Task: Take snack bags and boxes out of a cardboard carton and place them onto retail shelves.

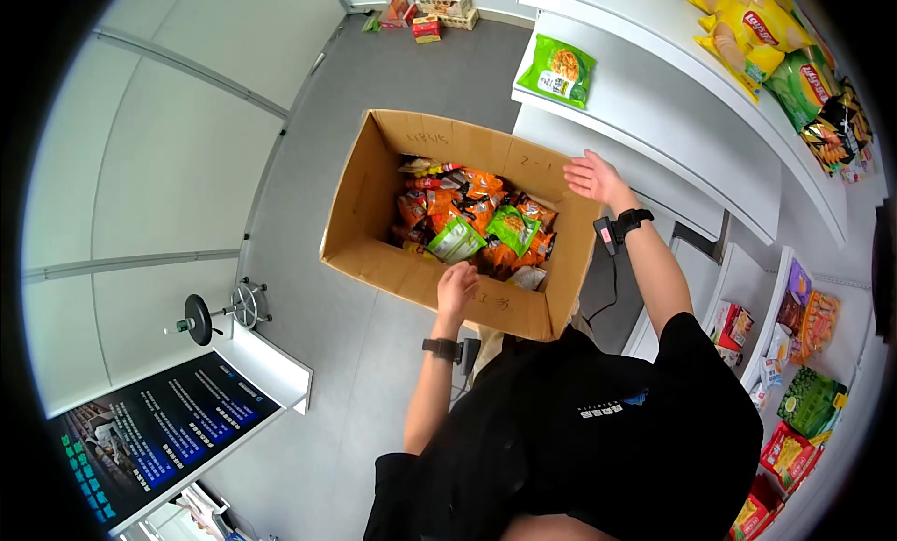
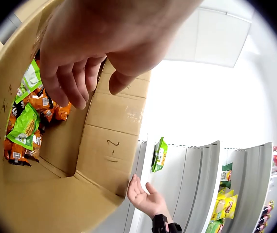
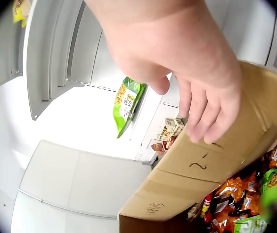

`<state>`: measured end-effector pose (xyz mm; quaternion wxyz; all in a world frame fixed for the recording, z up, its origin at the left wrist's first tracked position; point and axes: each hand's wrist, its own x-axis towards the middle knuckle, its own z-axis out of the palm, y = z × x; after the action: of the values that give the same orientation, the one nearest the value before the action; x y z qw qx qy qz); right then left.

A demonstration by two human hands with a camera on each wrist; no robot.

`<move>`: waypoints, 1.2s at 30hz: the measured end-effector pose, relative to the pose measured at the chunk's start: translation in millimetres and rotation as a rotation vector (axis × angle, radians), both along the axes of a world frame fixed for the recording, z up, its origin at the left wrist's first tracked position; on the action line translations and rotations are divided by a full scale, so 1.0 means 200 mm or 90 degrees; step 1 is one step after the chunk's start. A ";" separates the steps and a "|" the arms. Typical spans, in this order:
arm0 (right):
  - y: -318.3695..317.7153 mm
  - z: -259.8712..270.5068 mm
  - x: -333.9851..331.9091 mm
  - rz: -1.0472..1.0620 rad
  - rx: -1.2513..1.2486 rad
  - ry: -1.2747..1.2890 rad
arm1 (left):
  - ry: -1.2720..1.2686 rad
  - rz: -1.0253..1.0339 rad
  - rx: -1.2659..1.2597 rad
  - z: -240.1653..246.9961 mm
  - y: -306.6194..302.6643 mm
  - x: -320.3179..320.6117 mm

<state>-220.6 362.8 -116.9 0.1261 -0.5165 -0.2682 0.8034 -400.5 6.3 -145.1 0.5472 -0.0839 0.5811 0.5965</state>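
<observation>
A large open cardboard box (image 1: pixel 439 135) holds many snack bags, mostly orange bags (image 1: pixel 481 186), with two green bags on top. One green bag (image 1: pixel 512 229) lies face up; the other green bag (image 1: pixel 457 240) shows a pale back. My left hand (image 1: pixel 458 287) hangs over the box's near edge, its fingers loosely bent and holding nothing. At the far right corner of the box, my right hand (image 1: pixel 594 178) is spread beside the rim with nothing in it. A single green snack bag (image 1: pixel 558 71) lies on the white shelf beyond that hand.
White shelves (image 1: pixel 645 135) rise on the right, with yellow chip bags (image 1: pixel 755 22) higher up and red packs (image 1: pixel 790 455) lower down. Boxes (image 1: pixel 447 7) sit on the floor by the far wall. A stool (image 1: pixel 245 306) and a display board (image 1: pixel 159 438) stand left.
</observation>
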 end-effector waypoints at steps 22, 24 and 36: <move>0.02 -0.12 0.22 0.150 0.115 -0.155 | -0.205 0.048 -0.092 -0.35 0.21 -0.02; 0.02 -0.12 0.19 0.154 0.122 -0.187 | -0.221 0.065 -0.103 -0.40 0.27 -0.04; 0.05 -0.11 0.17 0.127 0.088 -0.248 | -0.002 0.032 -0.332 -1.24 0.43 -0.45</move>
<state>-187.3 373.1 -139.4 0.0269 -0.6230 -0.3915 0.6767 -489.6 91.6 -393.2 0.4929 -0.2375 0.7122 0.4398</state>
